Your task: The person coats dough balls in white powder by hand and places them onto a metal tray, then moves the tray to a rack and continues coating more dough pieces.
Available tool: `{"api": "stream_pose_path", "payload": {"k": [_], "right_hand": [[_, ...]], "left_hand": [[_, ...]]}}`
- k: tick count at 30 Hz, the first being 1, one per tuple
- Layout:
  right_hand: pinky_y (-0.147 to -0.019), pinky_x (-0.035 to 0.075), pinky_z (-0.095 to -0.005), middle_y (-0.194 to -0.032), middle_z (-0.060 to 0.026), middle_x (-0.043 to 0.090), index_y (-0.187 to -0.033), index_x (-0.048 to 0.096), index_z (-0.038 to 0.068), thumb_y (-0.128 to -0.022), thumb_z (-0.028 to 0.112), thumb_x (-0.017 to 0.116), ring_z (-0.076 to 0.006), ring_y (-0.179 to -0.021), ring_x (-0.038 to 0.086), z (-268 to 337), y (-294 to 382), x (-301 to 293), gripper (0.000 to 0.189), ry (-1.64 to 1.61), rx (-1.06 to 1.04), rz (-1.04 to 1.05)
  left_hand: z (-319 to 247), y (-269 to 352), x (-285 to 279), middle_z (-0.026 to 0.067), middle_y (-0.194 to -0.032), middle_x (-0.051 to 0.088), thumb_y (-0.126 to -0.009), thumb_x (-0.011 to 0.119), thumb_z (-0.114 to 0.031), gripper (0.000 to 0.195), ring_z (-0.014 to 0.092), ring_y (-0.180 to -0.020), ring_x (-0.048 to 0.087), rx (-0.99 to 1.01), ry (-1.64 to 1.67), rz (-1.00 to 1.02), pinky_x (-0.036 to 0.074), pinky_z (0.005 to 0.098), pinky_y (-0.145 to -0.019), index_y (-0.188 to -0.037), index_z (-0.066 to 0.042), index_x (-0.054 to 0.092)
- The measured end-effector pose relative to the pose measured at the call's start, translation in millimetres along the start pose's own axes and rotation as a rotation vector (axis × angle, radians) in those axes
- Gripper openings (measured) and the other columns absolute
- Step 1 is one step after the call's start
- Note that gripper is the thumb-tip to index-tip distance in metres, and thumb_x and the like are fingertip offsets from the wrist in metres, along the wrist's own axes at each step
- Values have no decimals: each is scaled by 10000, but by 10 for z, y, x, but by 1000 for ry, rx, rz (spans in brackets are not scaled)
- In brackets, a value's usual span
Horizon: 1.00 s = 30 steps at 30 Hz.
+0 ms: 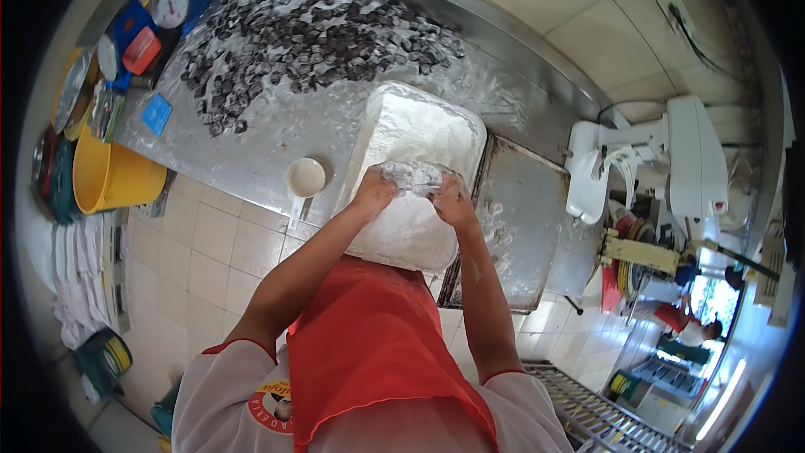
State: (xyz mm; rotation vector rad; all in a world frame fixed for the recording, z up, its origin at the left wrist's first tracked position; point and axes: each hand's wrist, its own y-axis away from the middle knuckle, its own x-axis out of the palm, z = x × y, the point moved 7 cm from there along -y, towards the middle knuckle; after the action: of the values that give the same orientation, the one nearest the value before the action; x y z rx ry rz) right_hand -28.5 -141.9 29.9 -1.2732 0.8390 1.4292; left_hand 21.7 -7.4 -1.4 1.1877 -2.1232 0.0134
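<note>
A flour-coated lump, probably dough (412, 172), is held between both of my hands. My left hand (376, 192) grips its left end, and my right hand (451, 200) has the right end, fingers curled around it. Both hands are dusted white. Below them lies a pale rectangular tub (435, 98) with white powder (409, 233) in it, likely flour. Left of the tub, a white measuring cup (306, 177) rests at the table edge, its handle pointing towards me. Dark, powder-dusted cubes (339, 44) are spread across the far side of the steel table (251, 167).
Against the tub's right side lies a worn metal baking tray (519, 220). A white machine (695, 157) stands beyond it. At left are a blue scraper (156, 114), a dial scale (170, 3), a red container (141, 50) and a yellow bucket (116, 176). Another person (679, 318) is far right.
</note>
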Motion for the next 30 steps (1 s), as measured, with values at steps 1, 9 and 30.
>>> {"api": "stream_pose_path", "payload": {"k": [1,9,30], "right_hand": [[-806,418,-418,-893,-212,525,-944,532,-89,-731,161,562,-375,-861,507,-18,44,-43,329,-8,40,-103],[-717,397,-448,-829,-197,512,-797,502,-13,-672,121,591,-353,-762,489,-51,410,-153,204,97,21,-352],[-642,455,-297,-883,-123,571,-917,533,-21,-787,106,441,-212,-739,557,-1918,1840,-34,203,-812,816,-358]], "left_hand": [[-1,36,61,150,-1023,560,-697,410,67,367,209,-923,579,-25,46,-1,505,305,-746,-1058,77,470],[401,35,250,150,-1087,541,-776,404,-4,380,250,-987,554,-234,48,55,484,360,-802,-1150,57,414],[550,100,709,83,-924,598,-766,602,-85,295,137,-881,565,-100,-329,-45,446,247,-735,-1022,42,527]]}}
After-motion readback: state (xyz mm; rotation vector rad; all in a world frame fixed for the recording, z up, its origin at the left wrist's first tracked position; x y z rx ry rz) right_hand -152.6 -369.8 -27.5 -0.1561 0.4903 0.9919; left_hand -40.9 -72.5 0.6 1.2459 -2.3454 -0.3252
